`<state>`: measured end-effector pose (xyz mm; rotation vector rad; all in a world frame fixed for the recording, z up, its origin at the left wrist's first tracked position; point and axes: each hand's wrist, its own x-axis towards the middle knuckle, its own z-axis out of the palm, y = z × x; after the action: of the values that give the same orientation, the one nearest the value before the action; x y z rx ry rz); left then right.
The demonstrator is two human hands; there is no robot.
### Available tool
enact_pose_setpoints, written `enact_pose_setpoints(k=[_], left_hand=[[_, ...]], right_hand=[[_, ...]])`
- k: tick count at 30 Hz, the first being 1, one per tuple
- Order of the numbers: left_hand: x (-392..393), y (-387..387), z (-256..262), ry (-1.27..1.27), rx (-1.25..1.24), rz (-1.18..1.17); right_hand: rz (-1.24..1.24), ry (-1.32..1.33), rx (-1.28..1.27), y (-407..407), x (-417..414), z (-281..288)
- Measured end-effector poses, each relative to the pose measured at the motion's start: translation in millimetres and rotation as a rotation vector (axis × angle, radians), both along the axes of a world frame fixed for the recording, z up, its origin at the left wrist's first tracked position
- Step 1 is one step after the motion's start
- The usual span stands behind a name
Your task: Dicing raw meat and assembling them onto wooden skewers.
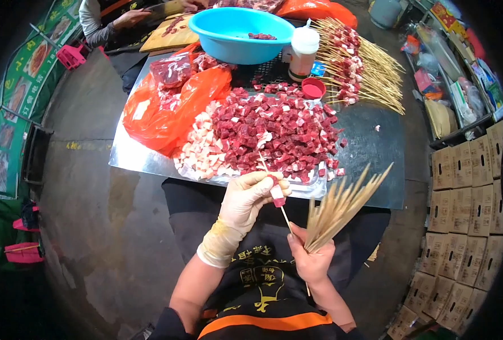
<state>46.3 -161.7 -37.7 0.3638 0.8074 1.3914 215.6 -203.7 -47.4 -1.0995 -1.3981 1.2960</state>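
Note:
My left hand (247, 197), in a pale glove, pinches pieces of raw meat and white fat threaded on a wooden skewer (286, 219). The skewer's bare tip points up towards the meat pile. My bare right hand (313, 255) grips that skewer's lower part between thumb and finger, along with a fanned bundle of wooden skewers (340, 208). Just beyond my hands lie a heap of diced red meat (272, 127) and a heap of white fat cubes (204, 148) on a metal table (374, 140). Threaded meat skewers (350, 63) lie stacked at the table's back right.
An orange plastic bag (170, 123) with large meat pieces lies left. Behind the heaps stand a blue basin (243, 38), a white-capped bottle (304, 53) and a red cup (314, 88). A co-worker's hands are at a wooden board (166, 36). Cardboard boxes (464, 212) stand right.

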Motion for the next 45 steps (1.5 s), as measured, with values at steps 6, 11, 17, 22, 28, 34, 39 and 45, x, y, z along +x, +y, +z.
enact_pose_setpoints(k=[6,11,17,22,28,34,39,45], left_hand=[[18,3,-7,0.077,-0.026,-0.038],[39,12,-9,-0.058,-0.028,-0.085],[26,1,-12,0.084,0.038,-0.143],[26,1,-18,0.04,-0.043,-0.077],[-2,-11,-20,0.066,-0.043,0.022],[-5,-20,-26,0.079,-0.038,0.121],[-14,-26,-23,0.185,-0.022,0.143],[6,-13,-11,0.502,0.006,0.068]], right_hand=[[-0.102,-0.049,-0.05,5,4,-4],[-0.363,0.02,-0.231,52,55,20],[-0.45,-0.165,-0.217,140,172,17],[-0.463,-0.384,-0.184,129,191,-30],[-0.425,0.179,-0.236,94,170,62],[-0.145,0.635,-0.667,-16,93,17],[-0.029,0.597,-0.722,-58,68,-12],[-0.048,0.672,-0.7,-56,84,-12]])
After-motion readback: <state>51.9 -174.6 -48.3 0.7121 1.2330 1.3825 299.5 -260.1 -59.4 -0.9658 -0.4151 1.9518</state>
